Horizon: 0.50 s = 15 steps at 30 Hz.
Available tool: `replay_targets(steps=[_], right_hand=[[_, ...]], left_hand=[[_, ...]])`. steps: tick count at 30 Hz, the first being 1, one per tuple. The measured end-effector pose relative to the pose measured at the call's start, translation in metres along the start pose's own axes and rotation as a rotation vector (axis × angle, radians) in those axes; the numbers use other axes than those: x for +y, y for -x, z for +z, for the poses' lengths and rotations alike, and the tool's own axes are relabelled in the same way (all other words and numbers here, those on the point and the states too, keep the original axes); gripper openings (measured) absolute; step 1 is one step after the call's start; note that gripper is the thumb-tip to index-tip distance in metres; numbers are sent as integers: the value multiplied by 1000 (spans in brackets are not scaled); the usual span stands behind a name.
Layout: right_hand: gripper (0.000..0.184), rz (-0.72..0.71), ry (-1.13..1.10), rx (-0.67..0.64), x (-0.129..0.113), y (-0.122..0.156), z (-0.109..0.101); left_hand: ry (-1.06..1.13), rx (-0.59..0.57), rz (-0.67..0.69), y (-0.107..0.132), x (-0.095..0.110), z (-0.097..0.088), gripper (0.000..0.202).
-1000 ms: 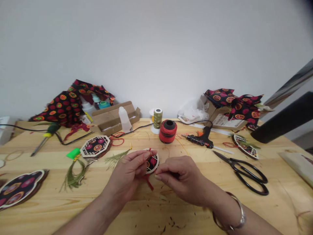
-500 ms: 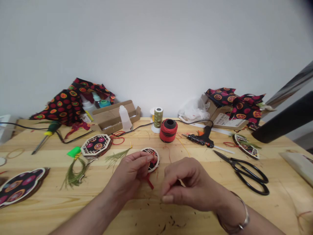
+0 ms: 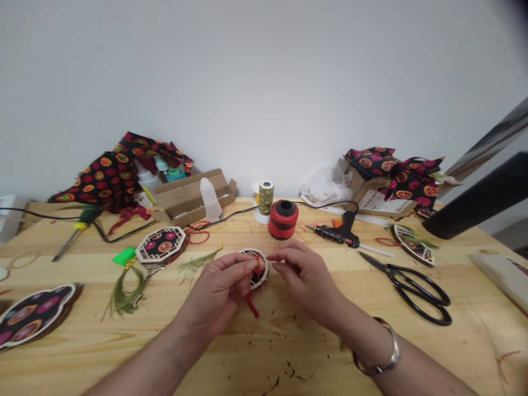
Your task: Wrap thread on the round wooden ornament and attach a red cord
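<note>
My left hand [image 3: 225, 289] is closed in a pinch on a red cord [image 3: 252, 306], whose short end hangs below the fingers. Just behind the fingertips is a round ornament [image 3: 264, 269] with a pale lattice rim and dark patterned fabric, partly covered by the hand. My right hand [image 3: 303, 278], wearing a silver bangle [image 3: 394, 352], has its thumb and forefinger drawn together at the ornament's right side. Whatever they pinch is too small to make out. Beyond the hands stand a red thread spool [image 3: 284, 223] and a green thread spool [image 3: 266, 198].
Black scissors [image 3: 412, 286] and a glue gun [image 3: 340, 234] lie at right. To the left are an octagonal ornament [image 3: 161, 246], green tassel [image 3: 126, 294], loose green threads [image 3: 198, 264] and a screwdriver [image 3: 76, 231]. A cardboard box [image 3: 185, 201] and white bottle [image 3: 210, 199] stand behind.
My right hand has moved up and away from me, bringing its fingertips beside the round ornament. The left hand keeps its pinch on the red cord, almost in place.
</note>
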State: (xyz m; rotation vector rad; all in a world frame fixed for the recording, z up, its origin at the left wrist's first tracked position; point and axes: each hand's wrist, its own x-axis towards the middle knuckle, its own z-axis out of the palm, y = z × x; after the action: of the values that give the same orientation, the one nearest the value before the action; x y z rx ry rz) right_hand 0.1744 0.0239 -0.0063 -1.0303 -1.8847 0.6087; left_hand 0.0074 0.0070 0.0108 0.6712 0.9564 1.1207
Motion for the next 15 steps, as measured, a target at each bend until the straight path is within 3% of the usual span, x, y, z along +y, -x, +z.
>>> replay_targets(steps=[5, 9, 15], right_hand=[[19, -350, 358, 220, -3, 5, -3], [23, -689, 470, 212, -7, 6, -9], [13, -823, 491, 154, -16, 7, -7]], left_hand=[[29, -109, -38, 2, -2, -2, 11], [89, -138, -106, 2, -4, -4, 9], [104, -79, -189, 1, -8, -4, 9]])
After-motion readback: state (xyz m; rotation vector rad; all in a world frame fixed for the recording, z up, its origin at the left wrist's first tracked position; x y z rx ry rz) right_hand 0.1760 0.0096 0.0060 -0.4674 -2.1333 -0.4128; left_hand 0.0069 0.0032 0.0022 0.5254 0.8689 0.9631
